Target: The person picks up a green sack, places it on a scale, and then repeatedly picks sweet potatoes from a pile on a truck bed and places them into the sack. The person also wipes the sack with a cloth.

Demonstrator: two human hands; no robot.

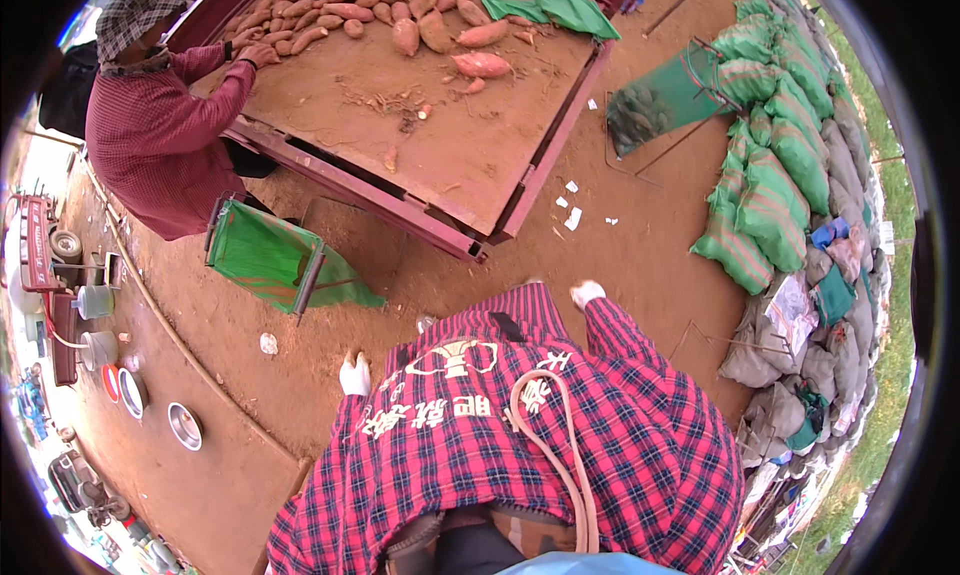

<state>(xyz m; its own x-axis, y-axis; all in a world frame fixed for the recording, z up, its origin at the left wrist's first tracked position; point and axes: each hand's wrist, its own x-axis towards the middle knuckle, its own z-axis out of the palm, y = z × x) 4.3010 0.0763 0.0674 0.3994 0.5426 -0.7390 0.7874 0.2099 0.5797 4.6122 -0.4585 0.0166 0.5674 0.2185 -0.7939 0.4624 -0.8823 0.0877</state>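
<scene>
My left hand (355,374), in a whitish glove with soiled fingertips, hangs beside my checked smock (480,440). Its fingertips look slightly apart, and nothing shows between them. At the other side my right hand (587,294), also gloved, hangs low; its fingers are blurred and no held thing is visible. Ahead stands a red flatbed (465,155) strewn with soil, root scraps and sweet potatoes (352,9). Nearest my left hand is a green woven sack (262,252), its mouth spread on a metal frame. Neither hand touches it or the flatbed.
Another person (161,125) reaches into the pile from the left. A green mesh sack (660,106) holding dark produce leans on a frame at right, near stacked filled sacks (772,207). Metal basins (184,426), a hose (180,335) and paper scraps (573,219) lie on the ground.
</scene>
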